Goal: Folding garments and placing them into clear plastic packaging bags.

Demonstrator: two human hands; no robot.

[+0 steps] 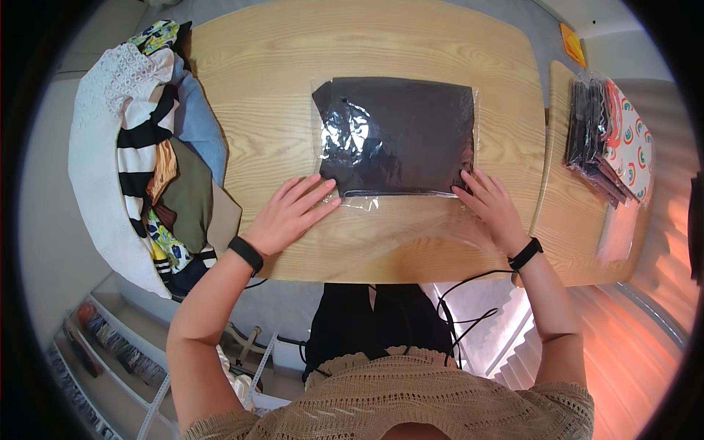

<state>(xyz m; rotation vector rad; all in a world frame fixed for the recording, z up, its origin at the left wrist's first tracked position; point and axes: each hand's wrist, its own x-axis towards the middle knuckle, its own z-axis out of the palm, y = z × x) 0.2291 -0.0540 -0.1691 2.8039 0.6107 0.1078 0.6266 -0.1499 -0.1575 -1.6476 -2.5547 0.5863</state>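
Observation:
A dark folded garment (pixel 407 132) lies flat on the table inside a clear plastic bag (pixel 396 224). The bag's unfilled end spreads out toward me, below the cloth. My left hand (pixel 290 213) rests with fingers stretched at the garment's near left corner, fingertips on the plastic. At the near right corner my right hand (pixel 495 209) lies with its fingers extended on the bag's edge. Neither hand grips anything. Light glares off the plastic on the left part of the garment.
The wooden table (pixel 271 44) carries a heap of mixed clothes (pixel 180 191) along its left edge. To the right, a second wooden surface (pixel 565 249) holds a stack of bagged garments (pixel 609 139). A black cable (pixel 469 277) hangs by the near edge, and a shelf rack (pixel 121 352) stands lower left.

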